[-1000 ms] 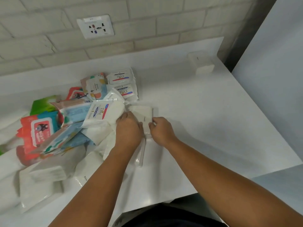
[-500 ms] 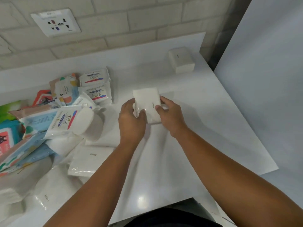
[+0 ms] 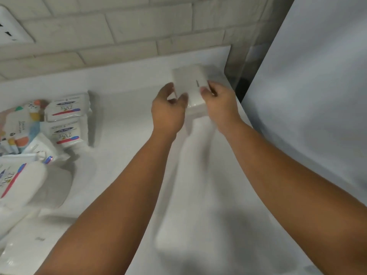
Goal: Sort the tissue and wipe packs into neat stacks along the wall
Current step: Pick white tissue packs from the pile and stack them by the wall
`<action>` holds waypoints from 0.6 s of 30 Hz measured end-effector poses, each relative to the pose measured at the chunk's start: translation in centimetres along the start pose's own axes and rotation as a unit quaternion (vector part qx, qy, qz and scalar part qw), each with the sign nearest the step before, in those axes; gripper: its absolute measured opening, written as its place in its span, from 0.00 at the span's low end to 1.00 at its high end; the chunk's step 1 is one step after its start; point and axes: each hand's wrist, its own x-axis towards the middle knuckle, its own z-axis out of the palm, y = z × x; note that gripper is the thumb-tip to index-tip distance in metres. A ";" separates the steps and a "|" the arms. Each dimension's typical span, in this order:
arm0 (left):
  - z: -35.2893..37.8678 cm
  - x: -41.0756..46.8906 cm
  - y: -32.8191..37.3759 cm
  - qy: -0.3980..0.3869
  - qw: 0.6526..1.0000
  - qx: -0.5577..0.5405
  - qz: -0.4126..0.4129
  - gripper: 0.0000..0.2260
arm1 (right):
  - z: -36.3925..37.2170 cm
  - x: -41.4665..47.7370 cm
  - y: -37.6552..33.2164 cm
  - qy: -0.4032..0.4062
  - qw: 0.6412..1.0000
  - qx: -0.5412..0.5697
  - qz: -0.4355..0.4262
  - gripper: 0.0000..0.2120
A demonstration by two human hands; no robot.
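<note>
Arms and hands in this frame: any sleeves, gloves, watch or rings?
No sleeve in view: left forearm and right forearm are bare to the frame edge. No gloves on left hand or right hand. No watch, bracelet or ring shows on the visible sides, though the frame is slightly blurred.

hands [image 3: 168, 116] 2 | held pack [image 3: 190, 82] 1 | Dove packs [image 3: 66, 108] 3 | socket [image 3: 12, 30] 1

Home utility nook, white counter [image 3: 123, 116], pale brick wall [image 3: 139, 26], wall socket [image 3: 12, 28]
</note>
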 end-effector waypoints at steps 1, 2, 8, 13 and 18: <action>0.6 1.0 0.5 0.003 1.000 -0.004 0.003 0.23 | -0.1 1.4 -0.1 -0.004 1.000 -0.013 0.001 0.10; 1.2 2.0 0.8 0.005 1.000 -0.005 0.007 0.21 | -0.2 2.7 -0.2 -0.009 1.000 -0.026 0.005 0.10; 3.5 7.5 1.0 0.015 1.000 0.011 -0.005 0.19 | -0.5 8.1 -0.2 -0.045 0.996 -0.073 0.015 0.13; 4.4 8.7 0.6 0.002 1.000 0.021 -0.023 0.17 | -0.4 9.6 0.5 -0.060 0.993 -0.095 0.038 0.14; 5.1 8.8 0.6 -0.007 0.999 0.027 -0.034 0.21 | -0.3 9.7 1.3 -0.055 0.994 -0.063 0.067 0.14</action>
